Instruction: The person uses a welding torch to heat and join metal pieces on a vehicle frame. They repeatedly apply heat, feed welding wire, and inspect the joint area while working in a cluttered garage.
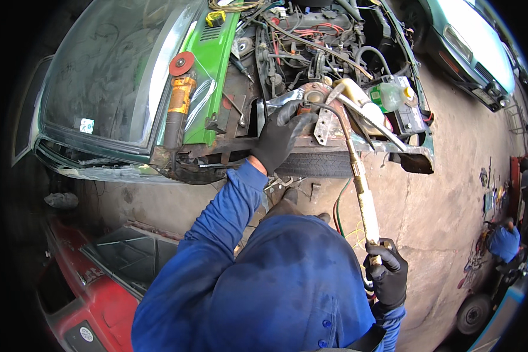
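Observation:
My right hand [388, 273], black-gloved, is closed around the handle of a long gas torch [366, 208]. The torch slants up and left, its thin neck curving over to my left hand. My left hand [278, 138], also gloved, has its fingers pinched at the torch tip. Something small and reddish-brown shows between them, too hidden to name. No flame is visible. Just under the neck stands a pale metal plate with holes [322, 126], against the rusty inner fender [334, 141]. To its right a hammer [366, 115] lies across the fender.
An angle grinder [179, 105] lies beside the windshield, next to a green panel [211, 76] with a yellow tape measure [215, 18]. Beyond is the engine [317, 35]; a tire [317, 165] sits below the fender. Hoses [338, 211] trail on the floor. Another person's blue-clad figure [503, 242] appears far right.

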A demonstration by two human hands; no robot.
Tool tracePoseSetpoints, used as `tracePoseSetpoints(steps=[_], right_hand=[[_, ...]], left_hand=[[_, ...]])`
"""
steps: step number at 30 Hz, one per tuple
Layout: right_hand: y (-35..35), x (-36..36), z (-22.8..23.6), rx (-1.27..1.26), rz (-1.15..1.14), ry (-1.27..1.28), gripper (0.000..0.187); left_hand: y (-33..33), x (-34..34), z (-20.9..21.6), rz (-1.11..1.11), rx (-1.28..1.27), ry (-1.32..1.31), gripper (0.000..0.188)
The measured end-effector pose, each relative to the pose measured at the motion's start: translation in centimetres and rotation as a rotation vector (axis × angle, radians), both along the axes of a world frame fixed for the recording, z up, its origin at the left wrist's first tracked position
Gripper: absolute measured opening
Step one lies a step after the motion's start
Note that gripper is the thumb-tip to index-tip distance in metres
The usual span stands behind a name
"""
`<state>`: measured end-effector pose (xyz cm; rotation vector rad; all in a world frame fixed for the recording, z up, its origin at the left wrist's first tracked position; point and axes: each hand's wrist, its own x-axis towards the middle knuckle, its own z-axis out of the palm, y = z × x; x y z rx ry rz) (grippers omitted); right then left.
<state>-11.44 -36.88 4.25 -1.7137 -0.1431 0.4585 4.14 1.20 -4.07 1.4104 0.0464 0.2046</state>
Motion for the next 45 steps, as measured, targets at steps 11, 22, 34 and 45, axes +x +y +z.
tracePoseSetpoints(steps=[11, 22, 34, 45], right_hand=[[-5.9, -2.4, -1.5, 0.063, -0.050, 0.101, 0.063], [-8.1, -2.4, -1.4, 0.083, 0.006, 0.112, 0.059], [-7.3, -2.2, -3.2, 0.099, -0.187, 0.125, 0.045], [-1.2, -1.2, -0.7, 0.245, -0.367, 0.151, 0.058]], left_hand=[[-6.7, -1.8, 0.9, -0.296, -0.481, 0.074, 0.049], [-8.3, -3.2, 2.2, -0.395, -0.746, 0.073, 0.033], [-17.3, -8.4, 4.8, -0.530, -0.041, 0.464, 0.043], [-20.8, -7.3, 4.3, -0.507, -0.268, 0.332, 0.028]])
